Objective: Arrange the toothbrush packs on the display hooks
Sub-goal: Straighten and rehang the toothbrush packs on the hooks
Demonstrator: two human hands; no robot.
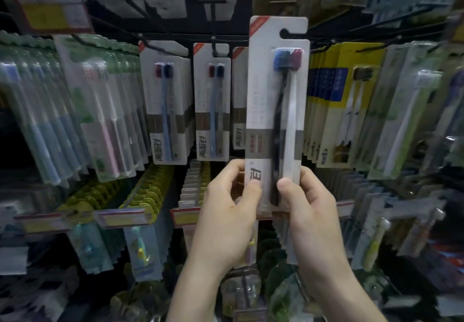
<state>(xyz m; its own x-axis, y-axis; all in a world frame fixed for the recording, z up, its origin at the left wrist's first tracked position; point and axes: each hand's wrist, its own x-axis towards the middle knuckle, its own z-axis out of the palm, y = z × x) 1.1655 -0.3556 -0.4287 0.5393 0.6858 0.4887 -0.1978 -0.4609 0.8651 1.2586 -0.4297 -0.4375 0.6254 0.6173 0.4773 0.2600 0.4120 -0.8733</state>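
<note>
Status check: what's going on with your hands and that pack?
Both hands pinch pack upright. Not hung yet. Hooks behind already full.

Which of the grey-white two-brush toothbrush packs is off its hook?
The upright grey-white pack gripped at its bottom by left hand and right hand; the matching packs hang on hooks behind.

Two bare hands and forearms are seen, entering from the bottom edge. No sleeves are worn over the visible parts of either arm. The left hand (227,217) is shown with short, trimmed nails on the thumb and fingers. The right hand (310,217) is likewise bare, its thumbnail cut short. Something thin and faint, perhaps a band, is glimpsed at the right wrist (305,287), but its nature cannot be told through the blur.
</note>
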